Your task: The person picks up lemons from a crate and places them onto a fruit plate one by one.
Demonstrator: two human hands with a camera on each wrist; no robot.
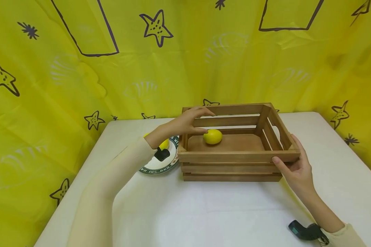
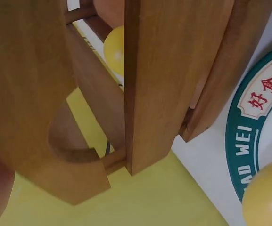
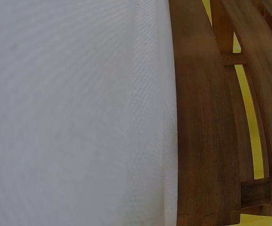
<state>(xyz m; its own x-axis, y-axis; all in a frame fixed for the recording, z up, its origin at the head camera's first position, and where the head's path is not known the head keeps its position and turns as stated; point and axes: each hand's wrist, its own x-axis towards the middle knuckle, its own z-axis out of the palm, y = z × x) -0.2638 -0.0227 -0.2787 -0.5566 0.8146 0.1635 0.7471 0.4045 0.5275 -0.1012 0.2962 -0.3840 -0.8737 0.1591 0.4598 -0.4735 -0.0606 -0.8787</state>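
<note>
On the white desk (image 1: 235,212), a wooden crate (image 1: 235,161) is holding a lemon (image 1: 212,136). Left hand (image 1: 190,121) is hovering loosely spread, thumb touching the lemon; right hand (image 1: 296,169) is gripping the crate's near right corner. Beside it, a plate (image 1: 160,166) is carrying another lemon (image 2: 265,197).

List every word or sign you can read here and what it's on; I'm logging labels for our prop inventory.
"WEI", white capitals, preceded by cut-off letters, perhaps "AO": green rim of the plate.
Red Chinese characters, apparently "好食好", cut off at the frame edge: white banner on that rim.
Rim lettering in the head view: too small to read.
Crate, lemon: no text.
</note>
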